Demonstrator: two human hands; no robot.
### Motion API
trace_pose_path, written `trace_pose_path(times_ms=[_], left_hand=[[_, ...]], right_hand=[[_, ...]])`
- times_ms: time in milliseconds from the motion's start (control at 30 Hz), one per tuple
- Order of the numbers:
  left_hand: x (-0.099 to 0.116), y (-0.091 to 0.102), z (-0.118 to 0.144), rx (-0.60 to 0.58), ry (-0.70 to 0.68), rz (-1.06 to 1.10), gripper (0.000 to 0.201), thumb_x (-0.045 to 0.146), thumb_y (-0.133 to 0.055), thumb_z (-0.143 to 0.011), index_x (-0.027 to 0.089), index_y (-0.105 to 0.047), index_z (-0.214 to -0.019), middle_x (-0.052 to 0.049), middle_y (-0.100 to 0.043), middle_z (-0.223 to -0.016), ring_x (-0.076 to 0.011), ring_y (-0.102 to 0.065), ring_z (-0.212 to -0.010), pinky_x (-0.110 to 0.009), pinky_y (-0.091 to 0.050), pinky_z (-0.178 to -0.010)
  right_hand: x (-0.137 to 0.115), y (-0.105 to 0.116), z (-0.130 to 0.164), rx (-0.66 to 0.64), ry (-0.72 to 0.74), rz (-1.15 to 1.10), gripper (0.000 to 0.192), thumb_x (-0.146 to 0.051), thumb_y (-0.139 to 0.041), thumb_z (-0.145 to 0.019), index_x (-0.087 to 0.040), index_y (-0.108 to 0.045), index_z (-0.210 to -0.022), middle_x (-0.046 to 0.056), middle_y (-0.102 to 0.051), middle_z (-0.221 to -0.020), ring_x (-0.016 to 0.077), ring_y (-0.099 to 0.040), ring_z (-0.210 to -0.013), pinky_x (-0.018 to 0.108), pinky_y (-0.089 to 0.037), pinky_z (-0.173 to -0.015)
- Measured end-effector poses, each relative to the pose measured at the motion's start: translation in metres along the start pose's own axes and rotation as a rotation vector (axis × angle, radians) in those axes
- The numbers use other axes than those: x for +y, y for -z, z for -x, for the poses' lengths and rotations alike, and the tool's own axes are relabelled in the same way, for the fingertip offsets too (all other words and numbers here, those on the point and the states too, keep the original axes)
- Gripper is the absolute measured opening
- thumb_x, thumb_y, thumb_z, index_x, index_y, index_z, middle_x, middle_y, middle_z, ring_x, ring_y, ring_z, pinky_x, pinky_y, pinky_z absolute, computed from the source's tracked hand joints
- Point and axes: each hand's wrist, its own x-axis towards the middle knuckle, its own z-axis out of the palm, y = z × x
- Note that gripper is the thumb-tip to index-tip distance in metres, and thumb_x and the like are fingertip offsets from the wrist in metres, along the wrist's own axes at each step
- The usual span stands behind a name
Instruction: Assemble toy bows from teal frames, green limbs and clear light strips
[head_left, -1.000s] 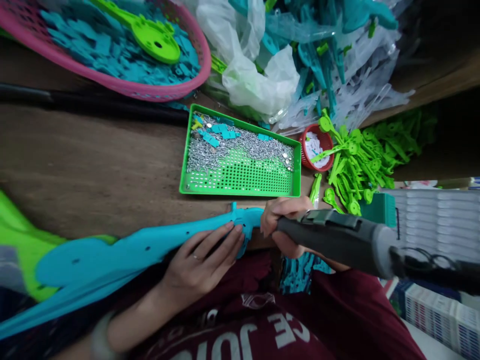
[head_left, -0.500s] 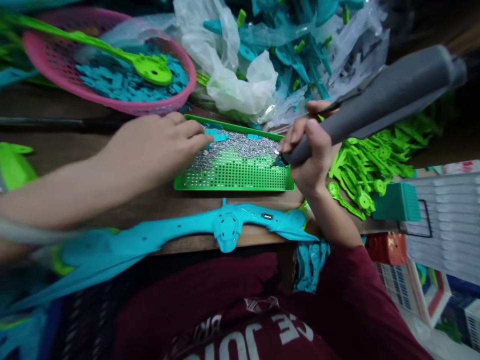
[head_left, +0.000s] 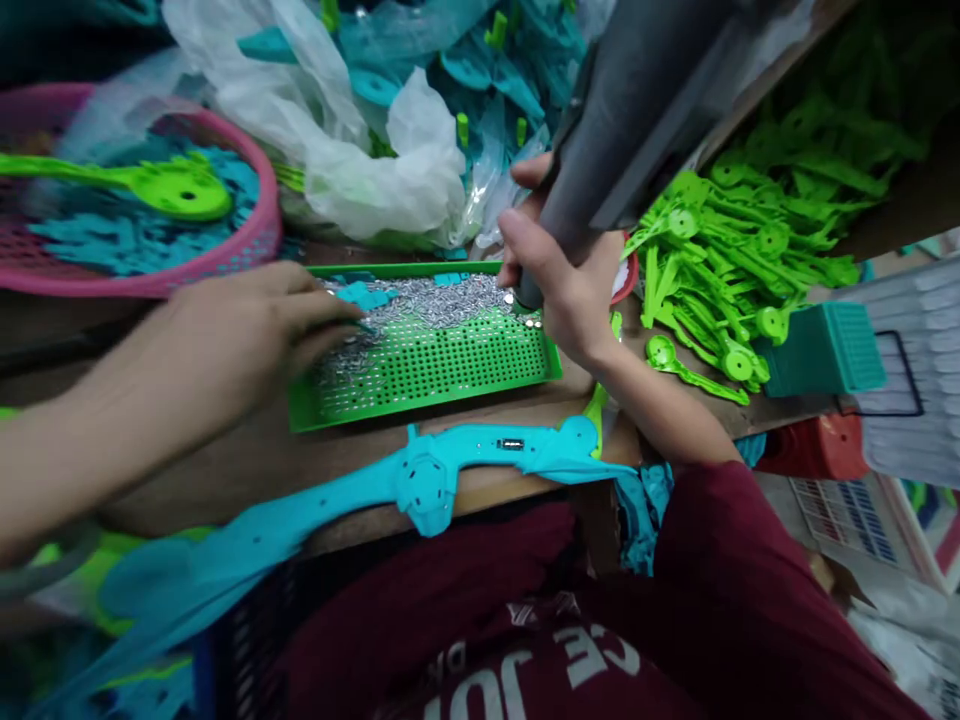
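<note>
The left hand (head_left: 225, 350) lies over the near-left corner of the green tray (head_left: 427, 375), fingertips in the heap of small silver screws (head_left: 420, 305). The right hand (head_left: 566, 285) grips a grey power screwdriver (head_left: 622, 110), its tip down at the tray's far right edge (the bit itself is hidden by the fingers). A turquoise plastic frame (head_left: 450, 470) lies along the counter (head_left: 247, 470) edge, just beside the tray. Green plastic parts (head_left: 720, 270) are piled to the right.

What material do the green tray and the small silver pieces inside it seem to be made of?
The green tray looks like moulded plastic: uniform bright colour, a slight sheen, and a regular grid of holes in its floor. The small silver pieces look like metal, probably screws: they glint bright grey, though they are too small to be sure. The left hand reaches into them.
</note>
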Motion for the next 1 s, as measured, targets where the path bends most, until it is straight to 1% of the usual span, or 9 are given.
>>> trace_pose_path(times_ms=[67, 200, 300, 367, 533, 633, 700, 900, 1000], left_hand=[[0.024, -0.006, 0.000, -0.017, -0.024, 0.078, 0.059, 0.048, -0.026, -0.106, 0.013, -0.073, -0.108, -0.007, -0.063, -0.089, -0.0186, -0.059, -0.082, -0.033, -0.049, -0.076], [0.070, -0.028, 0.002, -0.104, -0.102, 0.355, 0.044, 0.039, -0.036, -0.103, 0.018, -0.075, -0.108, -0.007, -0.070, -0.087, -0.0184, -0.065, -0.075, -0.030, -0.049, -0.067], [0.091, -0.037, 0.002, -0.112, -0.071, 0.491, 0.033, 0.039, -0.045, -0.100, 0.019, -0.071, -0.098, -0.003, -0.071, -0.080, -0.0171, -0.065, -0.069, -0.027, -0.048, -0.061], [0.098, -0.037, 0.003, -0.111, -0.062, 0.547, 0.030, 0.037, -0.045, -0.100, 0.019, -0.068, -0.092, -0.001, -0.070, -0.076, -0.0156, -0.065, -0.066, -0.025, -0.047, -0.059], [0.099, -0.036, 0.010, -0.115, -0.079, 0.628, 0.029, 0.038, -0.046, -0.102, 0.021, -0.068, -0.093, 0.002, -0.071, -0.073, -0.0139, -0.065, -0.063, -0.023, -0.049, -0.059], [0.094, -0.041, 0.016, -0.094, -0.113, 0.600, 0.029, 0.037, -0.046, -0.103, 0.021, -0.069, -0.114, -0.003, -0.078, -0.094, -0.0171, -0.072, -0.078, -0.025, -0.055, -0.065], [0.090, -0.043, 0.020, -0.082, -0.143, 0.570, 0.032, 0.036, -0.047, -0.103, 0.022, -0.066, -0.125, -0.005, -0.078, -0.104, -0.0186, -0.074, -0.086, -0.027, -0.057, -0.070], [0.079, -0.034, 0.024, -0.022, -0.105, 0.549, 0.027, 0.035, -0.047, -0.104, 0.025, -0.072, -0.108, -0.002, -0.075, -0.088, -0.0166, -0.071, -0.077, -0.025, -0.056, -0.063], [0.081, -0.034, 0.029, 0.027, -0.167, 0.504, 0.024, 0.029, -0.046, -0.104, 0.022, -0.069, -0.108, -0.003, -0.074, -0.091, -0.0160, -0.071, -0.081, -0.025, -0.057, -0.068]], right_hand=[[0.007, -0.003, 0.004, -0.015, -0.058, 0.037, 0.048, -0.066, -0.071, -0.078, -0.027, -0.055, -0.102, -0.007, -0.058, -0.067, 0.0117, -0.058, -0.056, 0.029, -0.055, -0.059], [0.021, -0.003, 0.019, 0.000, -0.093, 0.059, 0.053, -0.071, -0.074, -0.072, -0.026, -0.056, -0.095, -0.005, -0.059, -0.068, 0.0124, -0.057, -0.059, 0.030, -0.054, -0.061], [0.029, 0.000, 0.024, 0.026, -0.084, 0.050, 0.055, -0.074, -0.073, -0.069, -0.025, -0.056, -0.090, -0.007, -0.056, -0.064, 0.0124, -0.056, -0.057, 0.031, -0.054, -0.061], [0.033, 0.001, 0.022, 0.030, -0.077, 0.024, 0.055, -0.074, -0.072, -0.072, -0.026, -0.056, -0.092, -0.008, -0.054, -0.061, 0.0122, -0.055, -0.054, 0.031, -0.054, -0.062], [0.042, 0.002, 0.018, 0.029, -0.093, 0.001, 0.053, -0.072, -0.072, -0.074, -0.027, -0.055, -0.097, -0.008, -0.056, -0.061, 0.0126, -0.057, -0.056, 0.031, -0.055, -0.061], [0.046, 0.002, 0.019, 0.044, -0.123, 0.032, 0.053, -0.069, -0.076, -0.071, -0.026, -0.054, -0.093, -0.006, -0.058, -0.067, 0.0124, -0.059, -0.061, 0.029, -0.054, -0.060], [0.049, 0.003, 0.020, 0.053, -0.130, 0.030, 0.052, -0.068, -0.076, -0.071, -0.026, -0.053, -0.092, -0.006, -0.058, -0.068, 0.0122, -0.059, -0.062, 0.028, -0.054, -0.060], [0.052, 0.001, 0.020, 0.048, -0.152, 0.035, 0.049, -0.066, -0.076, -0.074, -0.027, -0.054, -0.091, -0.006, -0.058, -0.066, 0.0135, -0.060, -0.063, 0.029, -0.055, -0.060], [0.052, 0.000, 0.020, 0.055, -0.134, 0.052, 0.048, -0.066, -0.074, -0.075, -0.027, -0.055, -0.094, -0.006, -0.058, -0.066, 0.0139, -0.061, -0.066, 0.029, -0.055, -0.063]])
